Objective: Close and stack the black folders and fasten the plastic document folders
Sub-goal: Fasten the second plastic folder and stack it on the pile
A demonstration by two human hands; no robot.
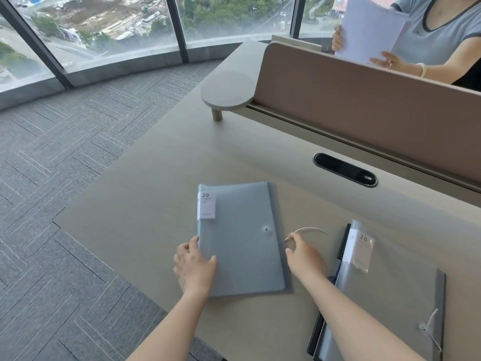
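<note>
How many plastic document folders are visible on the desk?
2. One folder lies in the middle of the desk, under both hands. The second folder lies at the right on black folders; more may be hidden beneath it.

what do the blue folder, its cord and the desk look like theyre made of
Blue folder: likely frosted translucent plastic, matte, since a darker layer shows faintly through along its right edge. Cord: thin pale string, possibly elastic; it holds a springy arc. Desk: smooth matte beige, probably laminate; no grain visible.
</note>
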